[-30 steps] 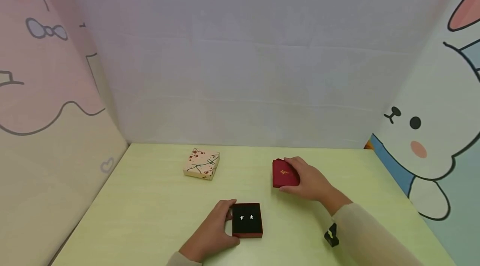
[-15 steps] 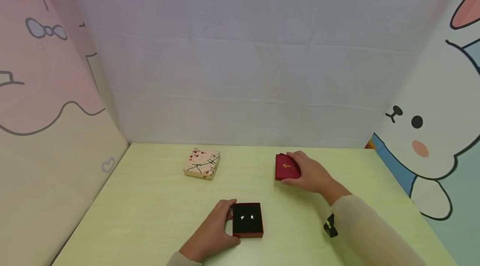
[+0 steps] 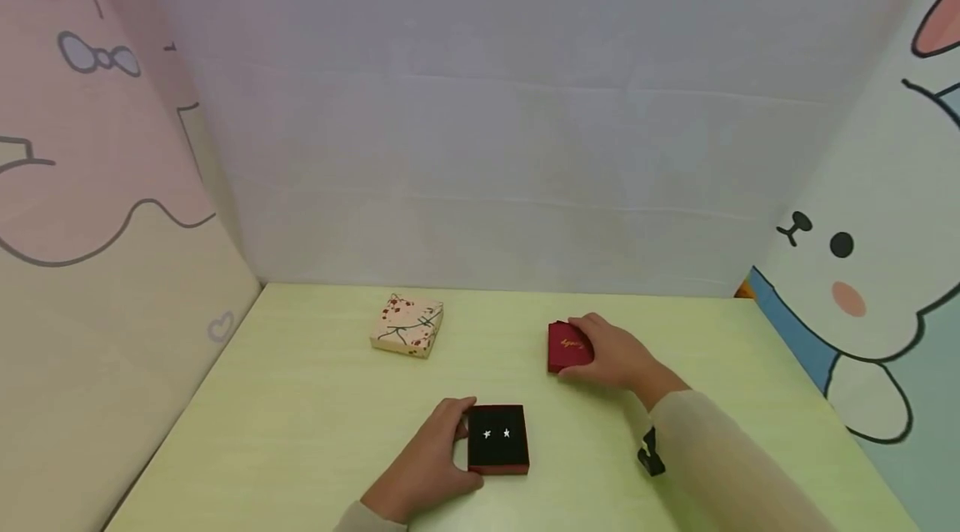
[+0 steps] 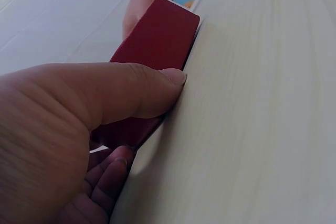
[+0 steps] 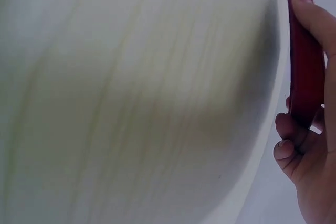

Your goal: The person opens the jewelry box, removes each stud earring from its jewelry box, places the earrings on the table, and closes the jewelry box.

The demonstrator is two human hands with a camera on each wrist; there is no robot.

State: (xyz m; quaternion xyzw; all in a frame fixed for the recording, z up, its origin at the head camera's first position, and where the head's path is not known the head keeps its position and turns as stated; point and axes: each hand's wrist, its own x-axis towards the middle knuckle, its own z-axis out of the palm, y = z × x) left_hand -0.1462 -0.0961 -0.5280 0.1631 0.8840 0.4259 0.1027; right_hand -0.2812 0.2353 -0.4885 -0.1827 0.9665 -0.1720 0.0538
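Note:
My left hand (image 3: 429, 459) grips the left side of a red jewelry box base (image 3: 501, 469) on the table, thumb at the near side and fingers at the far side. Two small star earrings (image 3: 506, 434) sit on its black insert (image 3: 498, 455). Farther back and to the right, my right hand (image 3: 617, 355) holds the red box lid (image 3: 562, 353), gold lettering facing up. In the right wrist view the lid (image 5: 306, 66) is pinched between thumb and fingers, a narrow gap showing between it and the tabletop. Its right part is hidden by the hand.
A cream box with a floral print (image 3: 407, 328) lies at the back left of the pale table (image 3: 300, 415). White cloth (image 3: 480, 140) rises behind, with cartoon-printed panels on both sides. A black object (image 3: 651, 453) shows at the right sleeve.
The right hand moved the lid slightly away and right, then back toward me and a little left. The left hand and box base have stayed in place; the view shifted slightly.

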